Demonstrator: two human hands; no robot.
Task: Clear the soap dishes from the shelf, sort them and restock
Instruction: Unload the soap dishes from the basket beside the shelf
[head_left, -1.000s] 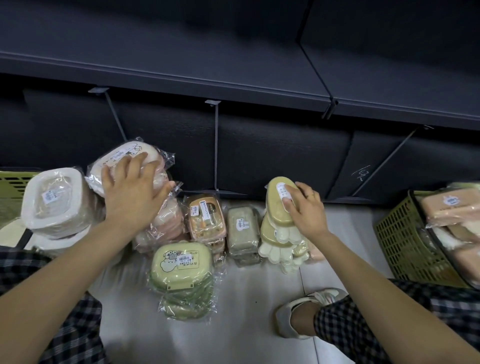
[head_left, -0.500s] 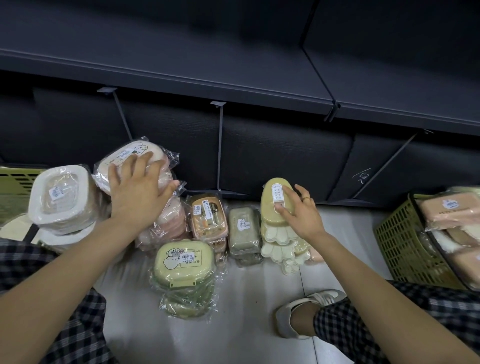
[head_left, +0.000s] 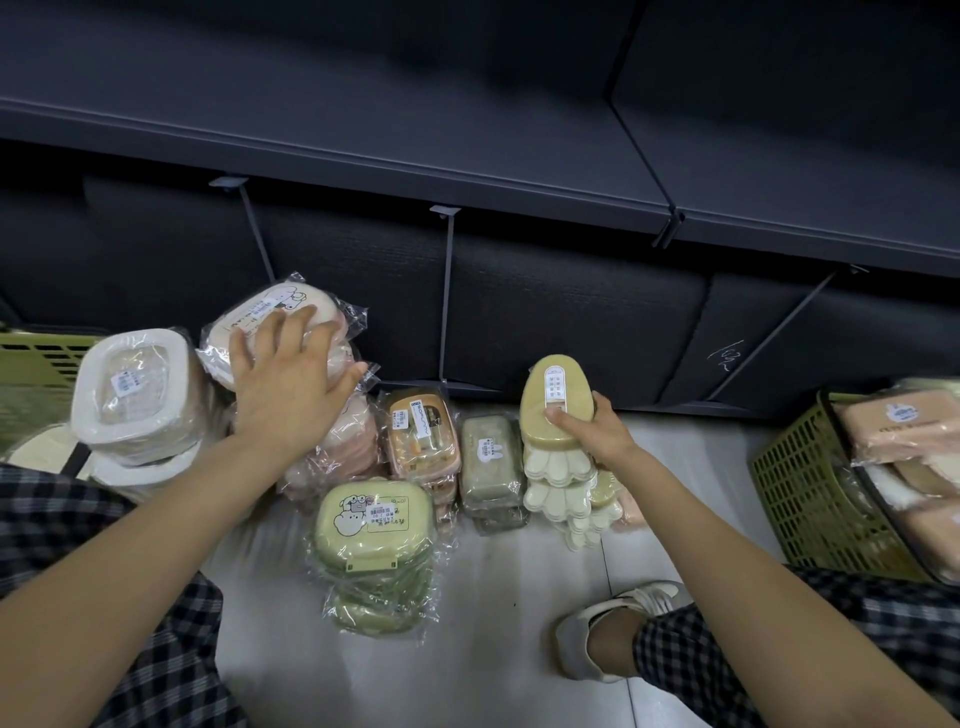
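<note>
The right hand (head_left: 597, 431) now has its thumb curled over the label of the yellow oval dish (head_left: 557, 399) with the fingers wrapped round its far side. A second ago those fingers only lay on its top. The dish has tilted up off the cream paw-shaped stack (head_left: 558, 470), so this one is judged to be on its way out of the pile for sorting

The left hand (head_left: 291, 387) has changed little: fingers spread and fairly straight, pressing flat on the pink wrapped dish (head_left: 270, 317) that tops the leaning pink stack, probably to steady it

The piles sit on the pale floor (head_left: 467, 649) against the foot of the dark shelf unit (head_left: 571, 312), whose shelves are bare. The oval dish looks like hard, matt plastic, smooth and rounded. The pink, orange and green dishes (head_left: 374, 522) are rounded boxes in crinkly clear film, likely slippery when stacked. At the far left sits a white square tub (head_left: 135, 395), and by the right edge a green lattice basket (head_left: 810, 493)
</note>
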